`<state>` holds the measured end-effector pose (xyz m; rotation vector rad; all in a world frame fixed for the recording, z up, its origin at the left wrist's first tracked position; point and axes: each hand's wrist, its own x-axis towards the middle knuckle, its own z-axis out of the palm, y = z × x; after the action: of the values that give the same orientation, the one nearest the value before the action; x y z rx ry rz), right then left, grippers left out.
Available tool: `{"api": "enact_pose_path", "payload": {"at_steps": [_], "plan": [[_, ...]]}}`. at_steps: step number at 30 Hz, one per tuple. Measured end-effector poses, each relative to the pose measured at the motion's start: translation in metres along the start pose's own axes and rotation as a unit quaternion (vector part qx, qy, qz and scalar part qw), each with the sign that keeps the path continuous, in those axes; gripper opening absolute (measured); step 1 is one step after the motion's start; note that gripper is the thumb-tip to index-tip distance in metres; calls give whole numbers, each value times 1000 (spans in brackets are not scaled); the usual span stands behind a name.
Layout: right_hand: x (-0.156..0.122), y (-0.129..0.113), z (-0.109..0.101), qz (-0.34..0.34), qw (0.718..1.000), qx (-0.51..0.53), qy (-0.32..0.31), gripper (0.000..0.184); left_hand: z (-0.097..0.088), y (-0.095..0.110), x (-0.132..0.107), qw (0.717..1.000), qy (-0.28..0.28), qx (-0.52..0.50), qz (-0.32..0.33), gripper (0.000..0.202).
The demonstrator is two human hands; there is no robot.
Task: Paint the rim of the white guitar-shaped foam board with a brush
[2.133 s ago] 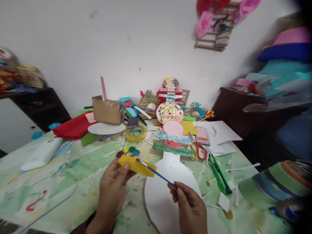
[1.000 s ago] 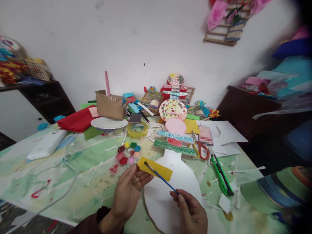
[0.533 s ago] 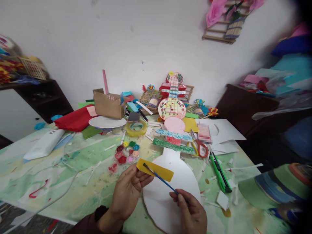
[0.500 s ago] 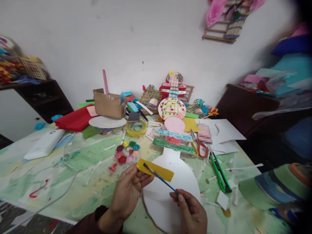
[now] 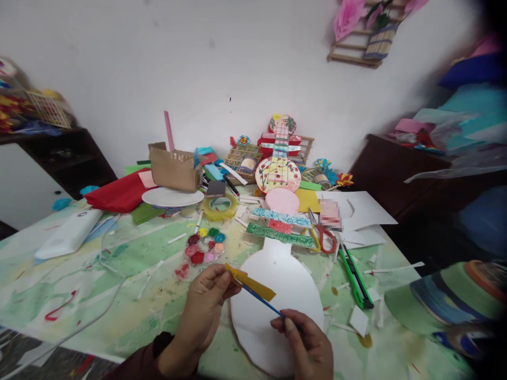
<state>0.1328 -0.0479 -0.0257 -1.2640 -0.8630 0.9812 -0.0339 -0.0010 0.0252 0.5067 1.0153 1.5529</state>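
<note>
Above a white guitar-shaped cutout, my left hand (image 5: 208,301) pinches a yellow strip (image 5: 259,288) of paper or cloth. The strip is folded over the bristle end of a paintbrush (image 5: 263,302), which is hidden inside it. My right hand (image 5: 307,340) holds the brush by its blue handle, fingers wrapped round the far end. The cutout (image 5: 277,279) has a white round body lying on the table. Its neck carries a blue-patterned and a green-patterned crossbar (image 5: 277,235) and a pink disc (image 5: 282,201).
A flower-shaped paint palette (image 5: 205,246) sits left of the cutout. On the right lie red-handled scissors (image 5: 327,240) and a green utility knife (image 5: 355,277). Behind are a tape roll (image 5: 219,207), a cardboard box (image 5: 174,169) and a painted paper guitar (image 5: 278,174). A jar (image 5: 435,301) stands at right.
The yellow strip was lying open under the bristles on my left fingers. Now it is folded around the bristle end, with my left thumb pressing on it.
</note>
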Motion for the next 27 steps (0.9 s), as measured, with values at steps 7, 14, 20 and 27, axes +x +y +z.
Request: {"api": "enact_pose_path", "payload": {"at_steps": [7, 14, 20, 27], "plan": [[3, -7, -3, -130, 988, -27, -82, 18, -4, 2, 0, 998, 12, 14, 60, 34], [12, -9, -10, -266, 952, -94, -116, 18, -4, 4, -3, 997, 29, 16, 67, 35], [10, -12, -10, -311, 928, -149, -140, 20, -2, -4, -6, 999, 37, -4, 39, 36], [5, -18, 0, -355, 904, -222, -88, 13, -2, -9, -13, 997, -42, 50, 33, 29]]}}
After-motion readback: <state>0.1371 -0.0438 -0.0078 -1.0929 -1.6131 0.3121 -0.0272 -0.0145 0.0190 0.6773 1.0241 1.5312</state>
